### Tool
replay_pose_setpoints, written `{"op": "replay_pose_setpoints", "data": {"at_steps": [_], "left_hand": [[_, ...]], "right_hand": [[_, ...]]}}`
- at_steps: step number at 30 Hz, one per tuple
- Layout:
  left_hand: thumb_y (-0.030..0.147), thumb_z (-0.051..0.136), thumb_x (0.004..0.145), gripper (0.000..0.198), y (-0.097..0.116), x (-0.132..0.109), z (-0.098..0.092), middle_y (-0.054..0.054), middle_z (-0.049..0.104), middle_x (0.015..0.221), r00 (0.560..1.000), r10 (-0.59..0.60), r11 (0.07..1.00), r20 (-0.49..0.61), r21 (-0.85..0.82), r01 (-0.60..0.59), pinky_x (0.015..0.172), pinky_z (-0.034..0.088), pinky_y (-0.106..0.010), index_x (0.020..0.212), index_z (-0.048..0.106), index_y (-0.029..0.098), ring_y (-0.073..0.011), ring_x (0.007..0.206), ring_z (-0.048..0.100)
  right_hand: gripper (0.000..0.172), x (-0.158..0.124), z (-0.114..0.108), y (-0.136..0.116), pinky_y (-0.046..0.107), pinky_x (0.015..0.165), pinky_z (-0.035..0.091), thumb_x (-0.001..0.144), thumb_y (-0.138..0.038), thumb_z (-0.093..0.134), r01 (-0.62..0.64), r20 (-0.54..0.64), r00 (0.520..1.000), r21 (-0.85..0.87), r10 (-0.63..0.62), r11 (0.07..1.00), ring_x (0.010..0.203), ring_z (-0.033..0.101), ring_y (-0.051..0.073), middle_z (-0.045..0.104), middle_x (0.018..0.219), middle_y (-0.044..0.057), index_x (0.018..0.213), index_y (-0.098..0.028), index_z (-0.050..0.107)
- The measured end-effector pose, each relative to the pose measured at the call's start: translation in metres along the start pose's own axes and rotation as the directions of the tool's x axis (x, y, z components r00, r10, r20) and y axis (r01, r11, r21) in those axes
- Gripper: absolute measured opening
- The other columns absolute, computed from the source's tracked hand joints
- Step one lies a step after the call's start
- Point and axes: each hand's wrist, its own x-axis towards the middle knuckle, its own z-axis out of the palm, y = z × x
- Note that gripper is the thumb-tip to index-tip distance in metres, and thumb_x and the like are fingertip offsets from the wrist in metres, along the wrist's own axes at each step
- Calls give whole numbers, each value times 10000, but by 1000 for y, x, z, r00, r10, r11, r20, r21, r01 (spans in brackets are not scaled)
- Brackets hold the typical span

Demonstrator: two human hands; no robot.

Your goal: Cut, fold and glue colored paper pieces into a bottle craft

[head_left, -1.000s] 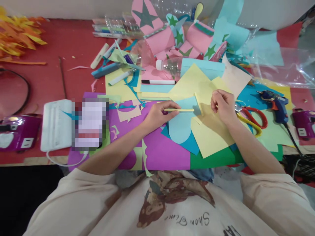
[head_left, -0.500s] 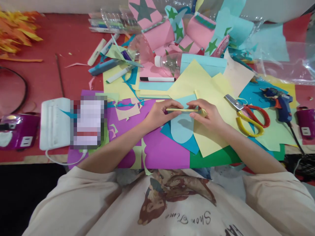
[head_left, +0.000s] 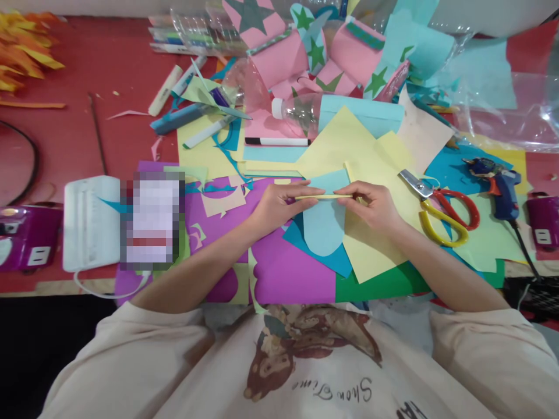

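Observation:
A thin yellow paper strip is held level between both hands above the table. My left hand pinches its left end with thumb and fingers. My right hand pinches its right end. Under the strip lie a light blue rounded paper shape and a pale yellow sheet, on top of purple and green sheets.
Red-and-yellow scissors and a blue glue gun lie to the right. A clear plastic bottle, markers and pink star-cut papers crowd the back. A white box and a purple device sit at left.
My right hand came left from beside the scissors to the strip and took its right end. The view drifted slightly left.

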Motion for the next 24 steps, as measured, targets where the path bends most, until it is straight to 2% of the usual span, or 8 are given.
{"op": "replay_pose_setpoints", "data": {"at_steps": [4,7,10,13,17,19,22,24], "left_hand": [[547,670,783,371,-1,0,1,3,778,932,999,43,999,-11,12,-43,1096,459,-430,970,772,243,-180,820,723],[579,656,780,403,0,-1,-1,1,780,885,1000,27,999,-12,42,-26,1083,467,-429,962,774,240,-191,851,719],[540,662,791,364,2,-2,-7,-31,776,918,998,4,999,-61,34,-2,971,528,-365,932,773,224,-211,946,707],[445,675,809,255,2,0,-14,-47,763,925,988,34,999,-150,-11,-36,812,547,-298,882,753,214,-186,896,700],[395,708,774,184,-3,7,-25,-8,690,781,938,78,996,-337,-18,-90,633,487,-248,782,685,213,-124,712,625],[423,719,758,223,-7,12,-32,13,633,724,917,58,997,-393,-31,-77,530,414,-235,760,638,215,-98,617,555],[469,721,755,282,-14,19,-42,20,594,728,890,67,997,-451,0,-75,491,353,-244,756,596,217,-82,579,484],[504,732,750,329,-23,23,-50,34,576,721,878,76,997,-474,15,-78,469,322,-239,775,584,212,-58,541,426]], "right_hand": [[168,2,0,1,265,530,386,786,-368,691,-36,25,999,10,36,999,559,500,111,682,684,4,823,-213,745],[183,3,-3,1,270,543,413,758,-383,725,-69,41,997,28,68,997,601,540,123,693,730,14,837,-220,743],[157,6,-12,0,283,625,482,755,-352,728,-98,4,995,103,98,990,689,610,139,701,777,15,855,-231,739],[112,10,-25,0,286,651,507,792,-296,674,-87,-117,988,141,104,986,673,619,129,676,730,3,854,-224,732],[162,15,-38,4,258,551,447,813,-224,616,-58,-263,963,34,65,998,539,526,99,568,585,-39,945,-230,708],[181,17,-41,6,248,499,396,825,-220,602,-65,-274,960,-28,55,997,478,465,91,505,531,-59,985,-237,686],[164,17,-44,6,246,456,335,860,-251,574,-84,-259,964,-104,55,991,416,389,84,420,478,-78,989,-236,675],[176,16,-45,5,251,458,329,882,-278,552,-87,-261,964,-148,46,985,411,386,87,409,472,-75,989,-232,683]]}}
